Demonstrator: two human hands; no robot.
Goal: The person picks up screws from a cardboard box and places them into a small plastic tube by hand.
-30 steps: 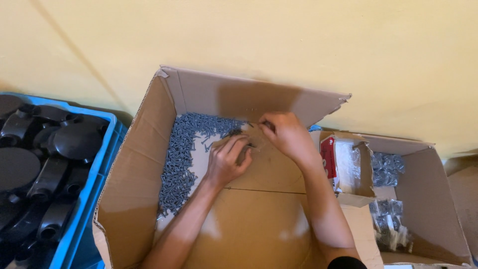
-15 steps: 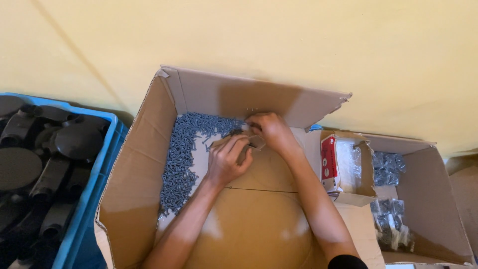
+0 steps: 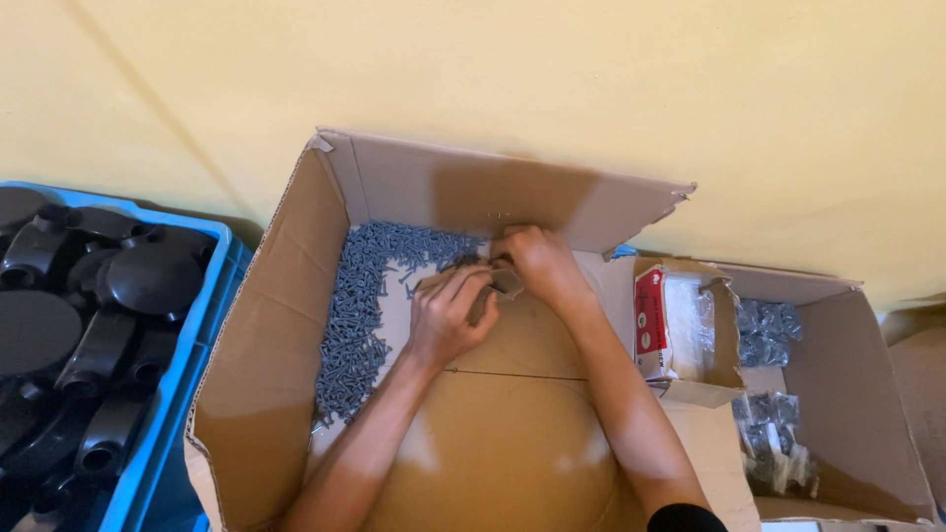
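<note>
Both forearms rose from the lower edge of the view into the large cardboard box, the elbows cut off by the frame. The left hand lay palm down with its fingers curled around the edge of a brown cardboard flap inside the box. Just beyond it the right hand was bent at the wrist, its fingers closed on the same flap where the two hands met. Whether either hand also pinched a screw could not be made out. The grey screws lay heaped along the box's left and far sides, partly hidden under the flap and hands. A blue crate stood at the left.
</note>
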